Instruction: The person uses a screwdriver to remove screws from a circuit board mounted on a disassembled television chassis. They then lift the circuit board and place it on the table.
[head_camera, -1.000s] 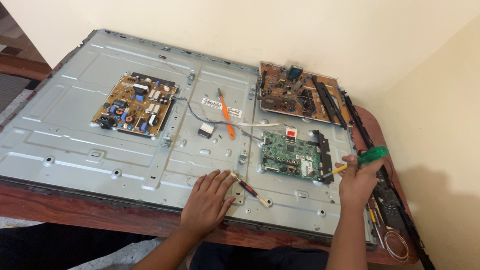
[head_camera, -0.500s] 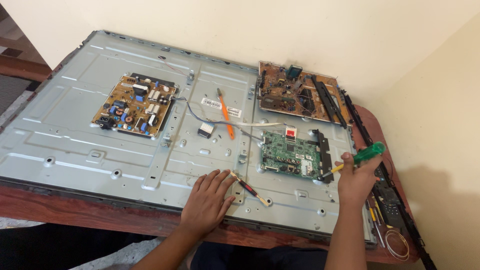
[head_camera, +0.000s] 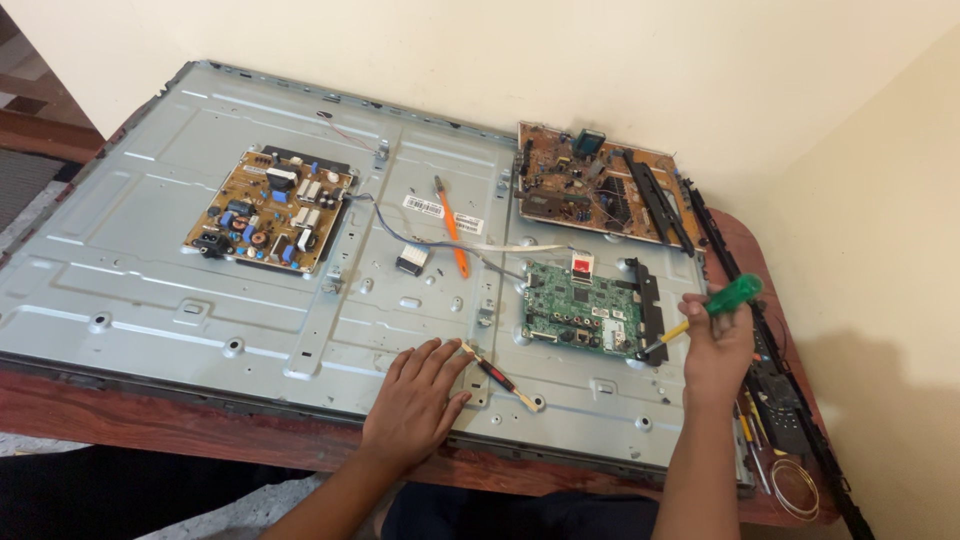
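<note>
My right hand (head_camera: 715, 345) grips a green-handled screwdriver (head_camera: 728, 297), whose tip touches the lower right corner of the green circuit board (head_camera: 580, 308). That board is mounted on the grey metal back panel (head_camera: 150, 290) of a flat television lying face down. My left hand (head_camera: 415, 400) rests flat on the panel's near edge with fingers spread, holding nothing. A small red and black tool (head_camera: 500, 375) lies just right of its fingertips.
A yellow-brown power board (head_camera: 270, 210) sits on the panel at left. An orange tool (head_camera: 450, 225) lies mid-panel. A brown circuit board (head_camera: 590, 185) lies at the far right. Black strips (head_camera: 770, 340), small tools and a wire coil (head_camera: 795, 488) lie along the wooden table's (head_camera: 150, 425) right edge.
My right hand has tilted the green screwdriver upward and brought its tip onto the green board's corner. My left hand has stayed put.
</note>
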